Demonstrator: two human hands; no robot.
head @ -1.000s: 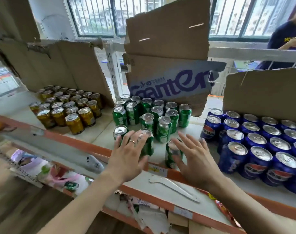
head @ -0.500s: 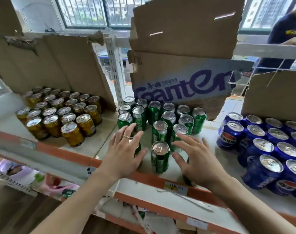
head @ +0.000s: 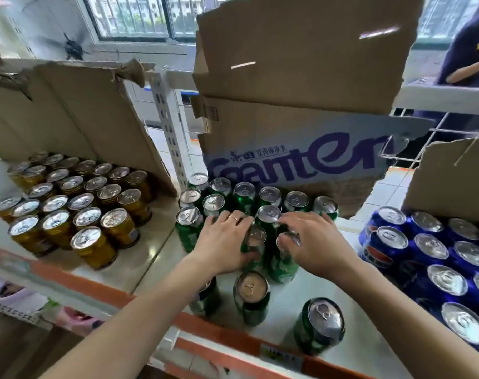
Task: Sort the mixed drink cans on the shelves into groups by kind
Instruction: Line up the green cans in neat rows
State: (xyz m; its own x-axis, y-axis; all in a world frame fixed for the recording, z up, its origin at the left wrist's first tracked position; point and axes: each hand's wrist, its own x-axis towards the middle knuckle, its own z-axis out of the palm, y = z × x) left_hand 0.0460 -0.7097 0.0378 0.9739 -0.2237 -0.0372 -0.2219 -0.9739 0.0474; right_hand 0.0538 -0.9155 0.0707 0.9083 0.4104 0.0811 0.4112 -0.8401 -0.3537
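White shelving [head: 150, 258] with an orange front edge carries three groups, the green cans [head: 243, 195] standing in front of a printed cardboard box [head: 301, 160]. Left of that box sit gold cans [head: 93, 246], right of it blue cans [head: 391, 242]. Both hands rest on the green cluster: left hand [head: 224, 242] fingers spread over can tops, right hand [head: 312, 242] fingers curled loosely against a green can [head: 283, 263].

A single head-worn wide-angle view is given, directed forward and steeply down from close above the white, orange-edged shelf board [head: 150, 258]. Can tops are seen from overhead; barred windows [head: 139, 17] behind are caught along the upper edge.
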